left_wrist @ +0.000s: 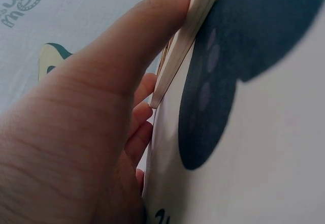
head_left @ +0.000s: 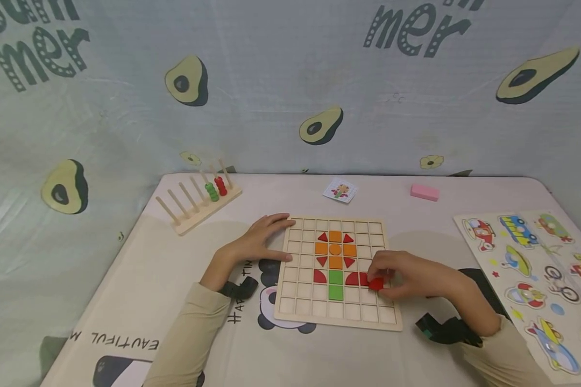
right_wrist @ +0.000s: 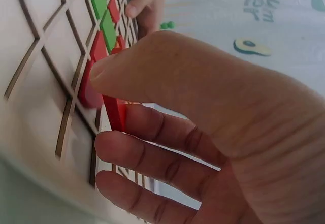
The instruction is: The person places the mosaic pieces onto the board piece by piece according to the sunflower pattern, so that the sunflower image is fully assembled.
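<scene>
A wooden grid board (head_left: 300,307) lies on the table with orange, red and green flat pieces set in its cells. My left hand (head_left: 254,241) rests at the board's upper left corner, thumb and fingers spread and touching the edge; the left wrist view shows the thumb against the board's side (left_wrist: 175,64). Over the right part of the grid, my right hand (head_left: 413,275) pinches a red piece (right_wrist: 115,115) between thumb and index finger. That piece is tilted, and the thumb hides part of it. Beside it lie a red square and a red rounded piece (head_left: 352,278). Two green squares (head_left: 335,292) form a column.
A wooden peg stand (head_left: 205,212) with green and red beads is at the back left. Behind the board lie a picture card (head_left: 340,190) and a pink block (head_left: 424,192). A vehicle puzzle board (head_left: 528,269) covers the right side, near my right forearm.
</scene>
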A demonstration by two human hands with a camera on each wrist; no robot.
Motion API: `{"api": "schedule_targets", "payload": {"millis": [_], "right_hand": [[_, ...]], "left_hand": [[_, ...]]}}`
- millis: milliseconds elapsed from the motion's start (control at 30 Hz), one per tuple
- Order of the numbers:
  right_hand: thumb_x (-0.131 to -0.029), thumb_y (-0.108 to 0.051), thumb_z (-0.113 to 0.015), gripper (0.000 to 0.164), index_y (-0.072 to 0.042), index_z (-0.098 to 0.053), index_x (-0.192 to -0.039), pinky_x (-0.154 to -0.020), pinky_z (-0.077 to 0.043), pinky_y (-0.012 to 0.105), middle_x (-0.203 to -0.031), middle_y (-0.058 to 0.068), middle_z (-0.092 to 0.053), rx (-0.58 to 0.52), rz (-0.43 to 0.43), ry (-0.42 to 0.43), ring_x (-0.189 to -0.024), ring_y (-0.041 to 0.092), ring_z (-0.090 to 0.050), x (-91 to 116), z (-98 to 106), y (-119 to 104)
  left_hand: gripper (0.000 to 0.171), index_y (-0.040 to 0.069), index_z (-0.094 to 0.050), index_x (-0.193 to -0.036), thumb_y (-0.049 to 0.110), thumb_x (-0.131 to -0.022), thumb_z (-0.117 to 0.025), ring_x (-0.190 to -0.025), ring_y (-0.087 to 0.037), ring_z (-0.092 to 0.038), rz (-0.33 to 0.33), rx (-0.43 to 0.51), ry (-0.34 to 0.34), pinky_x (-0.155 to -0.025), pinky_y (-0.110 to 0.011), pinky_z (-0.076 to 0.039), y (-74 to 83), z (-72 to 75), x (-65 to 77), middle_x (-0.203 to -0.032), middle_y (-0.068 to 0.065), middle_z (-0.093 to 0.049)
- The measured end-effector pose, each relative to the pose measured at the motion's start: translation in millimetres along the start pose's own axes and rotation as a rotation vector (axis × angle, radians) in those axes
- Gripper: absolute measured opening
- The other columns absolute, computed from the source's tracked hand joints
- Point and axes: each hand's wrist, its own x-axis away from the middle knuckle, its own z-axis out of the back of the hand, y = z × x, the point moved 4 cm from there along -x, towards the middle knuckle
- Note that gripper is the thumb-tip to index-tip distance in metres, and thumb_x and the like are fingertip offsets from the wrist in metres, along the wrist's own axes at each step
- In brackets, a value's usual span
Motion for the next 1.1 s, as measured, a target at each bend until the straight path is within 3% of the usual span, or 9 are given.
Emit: {"api": "schedule_targets", "payload": {"millis": [367, 667, 1100], "right_hand": [[-0.083, -0.011, -0.073, 0.019, -0.017, -0.069, -0.101, -0.071, -0.048, 0.021, -0.091, -0.009, -0.056, -0.021, -0.013, -0.073, -0.082, 0.009, -0.052, -24.8, -13.2, -8.6], [-0.084, -0.008, -0.071, 0.018, -0.019, -0.067, -0.098, -0.065, -0.047, 0.021, -0.087, -0.008, -0.054, -0.023, 0.036, -0.118, -0.077, 0.009, -0.051, -49.6, -19.3, -20.1], [-0.087, -0.011, -0.068, 0.019, -0.017, -0.068, -0.105, -0.077, -0.049, 0.022, -0.096, -0.01, -0.055, 0.063, 0.042, -0.112, -0.086, 0.008, -0.051, -78.7, -31.3, -30.0]], "left_hand": [[0.082, 0.016, -0.042, -0.148, 0.039, -0.079, -0.079, -0.147, -0.034, -0.016, -0.008, 0.0, 0.0, -0.118, -0.056, -0.013, -1.1, -1.2, -2.7, -0.159, -0.009, -0.026], [0.082, 0.015, -0.042, -0.148, 0.037, -0.079, -0.079, -0.147, -0.035, -0.015, -0.018, 0.004, -0.002, -0.118, -0.056, -0.011, -1.3, 0.5, -1.6, -0.159, -0.009, -0.025], [0.082, 0.017, -0.041, -0.149, 0.038, -0.079, -0.079, -0.147, -0.034, -0.016, -0.009, 0.004, -0.009, -0.117, -0.056, -0.013, -1.1, 1.2, -1.1, -0.159, -0.008, -0.025]]}}
